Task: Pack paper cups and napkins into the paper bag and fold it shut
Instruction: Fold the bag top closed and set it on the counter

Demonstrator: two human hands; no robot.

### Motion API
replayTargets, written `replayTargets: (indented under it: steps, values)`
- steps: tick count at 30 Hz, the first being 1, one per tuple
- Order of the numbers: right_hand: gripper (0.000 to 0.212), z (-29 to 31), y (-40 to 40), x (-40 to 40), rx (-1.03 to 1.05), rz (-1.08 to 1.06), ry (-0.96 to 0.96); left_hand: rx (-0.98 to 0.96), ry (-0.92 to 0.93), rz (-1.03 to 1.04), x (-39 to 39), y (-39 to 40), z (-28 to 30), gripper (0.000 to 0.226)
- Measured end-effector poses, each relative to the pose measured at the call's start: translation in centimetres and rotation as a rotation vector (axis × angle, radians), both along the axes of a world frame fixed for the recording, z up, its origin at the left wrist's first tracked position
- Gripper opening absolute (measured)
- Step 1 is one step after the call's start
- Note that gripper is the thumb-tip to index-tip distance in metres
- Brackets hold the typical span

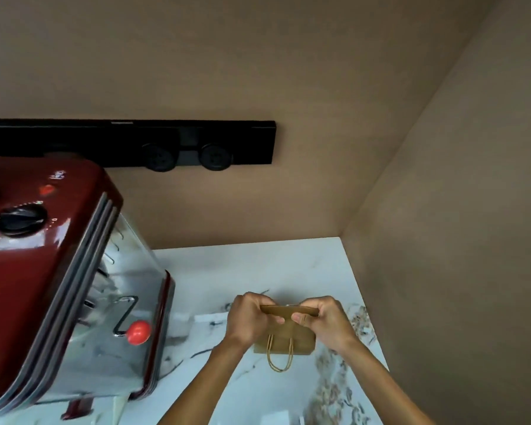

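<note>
A small brown paper bag (288, 338) stands upright on the white marble counter (258, 271), its twisted cord handle hanging down the near side. My left hand (250, 317) pinches the left end of the bag's top edge and my right hand (322, 320) pinches the right end. The top edge is pressed flat between my thumbs and fingers. The bag's contents are hidden, and no cups or napkins show outside it.
A large red and glass appliance (59, 286) with a black dial and a red-knobbed crank fills the left side. Brown walls close in behind and on the right (442, 271). A black socket strip (181, 145) is mounted on the back wall.
</note>
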State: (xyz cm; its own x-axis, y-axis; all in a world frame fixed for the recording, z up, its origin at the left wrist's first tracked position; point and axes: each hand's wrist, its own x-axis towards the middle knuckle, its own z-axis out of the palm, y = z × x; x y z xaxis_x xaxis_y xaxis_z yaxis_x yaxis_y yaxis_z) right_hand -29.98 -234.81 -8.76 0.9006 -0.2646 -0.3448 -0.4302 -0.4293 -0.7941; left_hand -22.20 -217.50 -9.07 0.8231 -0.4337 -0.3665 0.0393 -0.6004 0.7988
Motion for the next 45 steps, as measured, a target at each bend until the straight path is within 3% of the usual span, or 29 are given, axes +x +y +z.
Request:
replayTargets:
  steps: [3,8,10,13,17,24,30,41,45]
  values:
    - [0.01,-1.6,-1.0,1.0,-0.083,0.099,0.039,0.173,-0.058,-0.006,-0.4,-0.8,-1.4,0.01]
    - [0.017,-2.6,-1.8,1.7,-0.133,0.206,0.126,0.268,-0.12,0.007,-1.6,-1.2,-2.7,0.01]
    - [0.018,-2.6,-2.1,2.0,-0.285,0.382,0.162,0.338,-0.181,-0.043,-1.8,-1.5,-2.8,0.015]
    - [0.044,-2.7,-2.1,2.2,-0.585,0.659,0.088,0.448,-0.278,-0.143,-2.2,-2.1,-2.8,0.019]
    - [0.046,-3.6,-2.1,1.5,-0.762,0.72,0.025,0.53,-0.346,-0.269,-2.7,-2.4,-3.2,0.016]
    - [0.032,-3.9,-2.5,0.9,-0.686,0.639,-0.072,0.619,-0.425,-0.356,-2.7,-2.0,-3.1,0.02]
    - [0.02,-3.4,-2.7,1.1,-0.648,0.619,-0.017,0.681,-0.488,-0.391,-3.3,-1.7,-2.9,0.024]
    - [0.024,-1.3,-2.2,-0.5,-0.676,0.74,0.084,0.738,-0.502,-0.336,-6.7,-1.0,-3.1,0.032]
    - [0.021,-0.7,0.7,-0.4,-0.718,0.808,0.015,0.716,-0.474,-0.281,-7.8,-1.2,-2.9,0.035]
